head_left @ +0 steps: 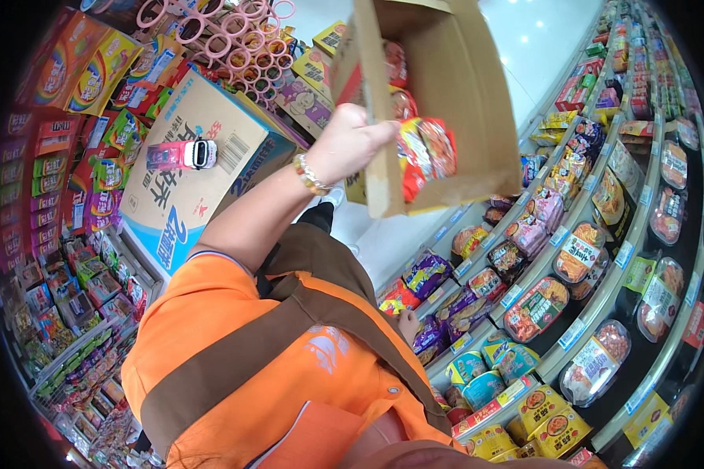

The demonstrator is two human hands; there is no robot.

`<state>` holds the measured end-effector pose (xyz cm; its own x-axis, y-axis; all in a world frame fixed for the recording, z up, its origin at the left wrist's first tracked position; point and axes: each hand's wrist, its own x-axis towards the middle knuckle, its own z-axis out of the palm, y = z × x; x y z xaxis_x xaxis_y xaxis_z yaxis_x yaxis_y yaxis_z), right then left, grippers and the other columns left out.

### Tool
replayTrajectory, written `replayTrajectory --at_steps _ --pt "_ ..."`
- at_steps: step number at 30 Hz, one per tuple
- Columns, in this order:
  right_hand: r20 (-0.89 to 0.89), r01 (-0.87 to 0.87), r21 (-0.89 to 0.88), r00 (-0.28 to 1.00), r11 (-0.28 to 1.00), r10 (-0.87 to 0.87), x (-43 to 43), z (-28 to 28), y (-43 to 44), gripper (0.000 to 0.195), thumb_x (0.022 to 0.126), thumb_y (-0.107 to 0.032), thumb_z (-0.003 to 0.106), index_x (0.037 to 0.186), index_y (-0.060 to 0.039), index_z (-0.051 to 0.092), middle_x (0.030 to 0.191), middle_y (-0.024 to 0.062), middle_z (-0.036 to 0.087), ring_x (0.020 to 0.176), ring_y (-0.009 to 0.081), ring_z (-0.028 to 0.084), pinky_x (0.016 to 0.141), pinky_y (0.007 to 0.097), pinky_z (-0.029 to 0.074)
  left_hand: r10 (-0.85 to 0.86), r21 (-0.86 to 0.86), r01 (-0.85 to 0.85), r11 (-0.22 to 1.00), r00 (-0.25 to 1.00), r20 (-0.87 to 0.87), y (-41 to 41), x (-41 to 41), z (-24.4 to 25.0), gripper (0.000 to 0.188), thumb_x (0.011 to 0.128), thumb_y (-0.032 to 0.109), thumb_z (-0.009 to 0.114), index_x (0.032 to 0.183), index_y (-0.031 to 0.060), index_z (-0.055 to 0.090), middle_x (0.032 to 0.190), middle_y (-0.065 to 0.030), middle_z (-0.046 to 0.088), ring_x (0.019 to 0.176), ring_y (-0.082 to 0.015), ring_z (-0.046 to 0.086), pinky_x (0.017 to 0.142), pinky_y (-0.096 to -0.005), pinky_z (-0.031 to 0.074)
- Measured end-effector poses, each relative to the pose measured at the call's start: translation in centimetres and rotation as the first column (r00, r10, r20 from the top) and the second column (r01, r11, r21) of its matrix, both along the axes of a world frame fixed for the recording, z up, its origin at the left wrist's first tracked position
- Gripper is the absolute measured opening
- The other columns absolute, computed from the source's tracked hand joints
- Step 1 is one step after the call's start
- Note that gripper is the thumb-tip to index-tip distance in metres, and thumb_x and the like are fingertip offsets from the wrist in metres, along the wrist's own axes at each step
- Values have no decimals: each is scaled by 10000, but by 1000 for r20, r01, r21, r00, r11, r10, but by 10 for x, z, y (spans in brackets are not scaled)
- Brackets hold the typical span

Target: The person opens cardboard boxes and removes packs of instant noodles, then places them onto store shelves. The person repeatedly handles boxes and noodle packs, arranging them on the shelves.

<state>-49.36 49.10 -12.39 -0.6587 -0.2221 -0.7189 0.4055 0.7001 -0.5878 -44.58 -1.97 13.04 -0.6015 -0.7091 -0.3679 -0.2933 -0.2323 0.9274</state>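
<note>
My left hand (352, 140), a beaded bracelet on its wrist, grips the near edge of an open cardboard box (469, 105). The box is tilted with its opening towards me. Inside it lie several red and yellow instant noodle packets (428, 152). Low by the shelf, my right hand (408, 326) shows only partly past my brown apron. It is beside purple noodle packets (431, 337) and just below a red packet (400, 298); whether it holds one cannot be told.
Tiered shelves (592, 305) with noodle packets, bowls and trays curve along the right. At left, a large closed carton (182, 158) carries a pink-and-white tool (182, 155). Candy racks (53, 193) line the far left. Pink rings (234, 47) stand beyond the carton.
</note>
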Motion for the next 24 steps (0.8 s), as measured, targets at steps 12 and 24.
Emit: replayTrajectory --at_steps 12,24 --pt "-2 -17 -36 1000 999 17 12 -64 13 186 927 -170 615 844 -4 631 737 98 674 632 176 649 583 318 513 364 -239 -290 927 846 389 -28 99 -158 409 859 298 682 867 -111 694 724 -173 682 718 -193 652 685 -381 514" --pt "-41 97 142 995 985 -92 52 -52 50 274 894 -267 629 856 3 653 812 194 693 789 320 692 714 423 531 84 -455 195 869 847 524 10 111 -88 645 988 470 598 545 7 523 489 1 490 480 -118 406 478 -331 313"
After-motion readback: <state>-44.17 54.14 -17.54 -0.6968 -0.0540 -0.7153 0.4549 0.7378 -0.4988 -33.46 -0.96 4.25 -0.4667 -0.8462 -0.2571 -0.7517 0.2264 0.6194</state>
